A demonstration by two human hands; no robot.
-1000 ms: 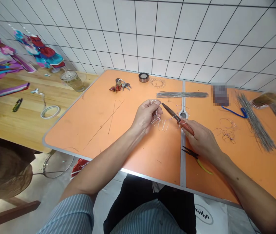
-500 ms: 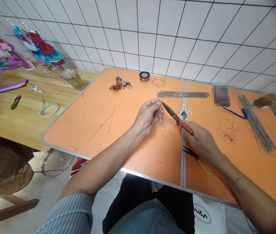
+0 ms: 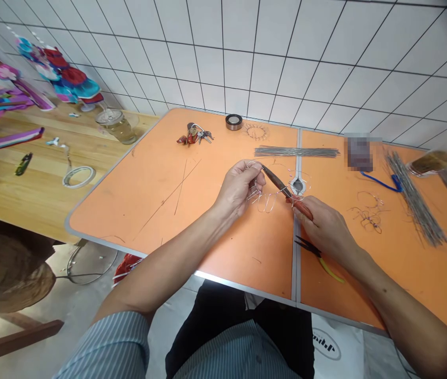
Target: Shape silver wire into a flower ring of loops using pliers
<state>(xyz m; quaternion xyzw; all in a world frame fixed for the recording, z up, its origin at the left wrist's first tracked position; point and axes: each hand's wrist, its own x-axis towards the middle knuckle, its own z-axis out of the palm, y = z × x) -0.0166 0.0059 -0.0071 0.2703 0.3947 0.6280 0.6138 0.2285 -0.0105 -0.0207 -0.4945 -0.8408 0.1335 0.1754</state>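
Observation:
My left hand [image 3: 241, 184] is closed, its thumb and fingers pinching a thin bent wire [image 3: 266, 202] whose loops hang out to the right. My right hand [image 3: 326, 221] grips the red handles of long-nose pliers [image 3: 276, 181]. The dark jaws of these pliers reach to the left fingertips and touch the wire there; the exact bite is too small to make out. Just below the right hand, a second pair of pliers [image 3: 312, 247] with dark jaws and a yellow handle lies on the orange table [image 3: 207, 247].
Straight wires [image 3: 296, 152] lie bundled behind my hands; another bundle [image 3: 418, 200] is at the right. Bent wire pieces [image 3: 369, 218] lie nearby. A tape roll [image 3: 234, 122], keys [image 3: 195, 135] and a wire ring [image 3: 257, 131] sit near the wall. A lidded glass [image 3: 116, 126] stands left.
The loose wire loops between my hands have shifted slightly. Both hands keep nearly the same place and hold, and the view has moved a little.

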